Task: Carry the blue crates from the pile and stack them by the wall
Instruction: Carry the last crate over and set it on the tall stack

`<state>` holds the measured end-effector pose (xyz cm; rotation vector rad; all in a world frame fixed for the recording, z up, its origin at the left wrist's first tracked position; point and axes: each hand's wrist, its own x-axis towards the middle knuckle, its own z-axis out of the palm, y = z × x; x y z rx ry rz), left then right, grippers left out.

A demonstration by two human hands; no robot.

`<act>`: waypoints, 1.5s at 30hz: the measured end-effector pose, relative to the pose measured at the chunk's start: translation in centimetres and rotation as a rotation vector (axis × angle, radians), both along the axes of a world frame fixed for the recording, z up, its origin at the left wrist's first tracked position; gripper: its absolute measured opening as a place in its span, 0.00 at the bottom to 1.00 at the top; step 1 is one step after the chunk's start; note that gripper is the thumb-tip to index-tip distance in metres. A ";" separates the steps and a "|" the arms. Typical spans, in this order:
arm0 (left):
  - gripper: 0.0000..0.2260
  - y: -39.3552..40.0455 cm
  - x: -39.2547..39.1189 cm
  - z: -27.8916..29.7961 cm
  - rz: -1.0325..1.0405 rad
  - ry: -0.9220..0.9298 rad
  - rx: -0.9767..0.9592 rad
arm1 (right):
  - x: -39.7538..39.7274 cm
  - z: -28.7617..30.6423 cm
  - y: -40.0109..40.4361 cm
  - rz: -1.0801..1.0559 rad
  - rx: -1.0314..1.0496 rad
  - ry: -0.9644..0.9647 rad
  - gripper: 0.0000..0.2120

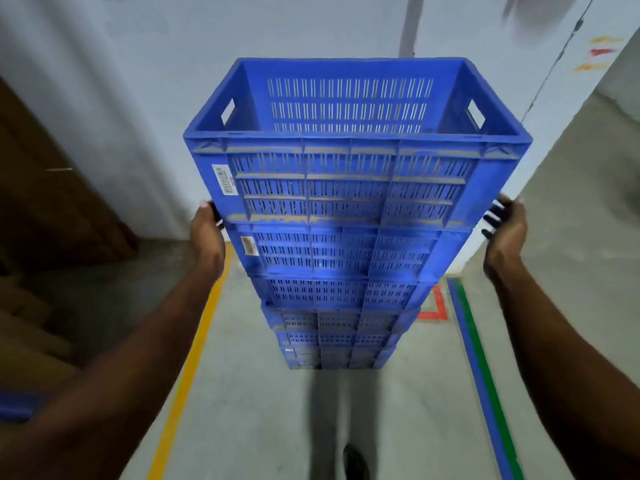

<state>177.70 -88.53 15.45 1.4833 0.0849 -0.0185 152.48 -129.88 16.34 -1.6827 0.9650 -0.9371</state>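
Note:
A tall stack of blue slotted crates (332, 258) stands on the floor against the pale wall (145, 81). The top crate (349, 174) is empty and sits squarely on the others. My left hand (207, 237) rests against the lower left corner of the top crate, fingers slightly bent and not in the handle slot. My right hand (507, 230) hovers just off the crate's lower right corner, fingers spread, holding nothing. Both arms reach forward on either side of the stack.
Brown cardboard boxes (52, 209) fill the left side. A yellow floor line (194, 358) runs left of the stack, and a blue and green line (481, 375) runs on its right. Red tape (436, 306) marks the floor by the wall. My shoe (355, 462) is below.

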 end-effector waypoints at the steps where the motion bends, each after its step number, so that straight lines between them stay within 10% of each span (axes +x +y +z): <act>1: 0.09 0.2 -0.9 -2.7 -0.050 0.012 -0.003 | -0.5 -2.8 0.6 -0.004 0.147 -0.030 0.12; 4: 0.11 0.6 -2.3 -9.1 -0.184 0.081 0.003 | -1.5 -9.8 1.8 0.089 0.445 -0.026 0.20; 9: 0.32 2.4 0.0 -17.1 -0.345 0.047 0.282 | -1.8 -15.5 2.3 0.277 0.222 0.238 0.18; 16: 0.20 2.2 1.7 -18.7 -0.218 -0.069 0.587 | 0.0 -16.6 1.9 0.171 0.047 0.298 0.16; 45: 0.22 1.0 -0.5 -15.0 -0.179 -0.031 0.412 | -0.3 -16.8 -3.3 0.240 0.188 0.334 0.19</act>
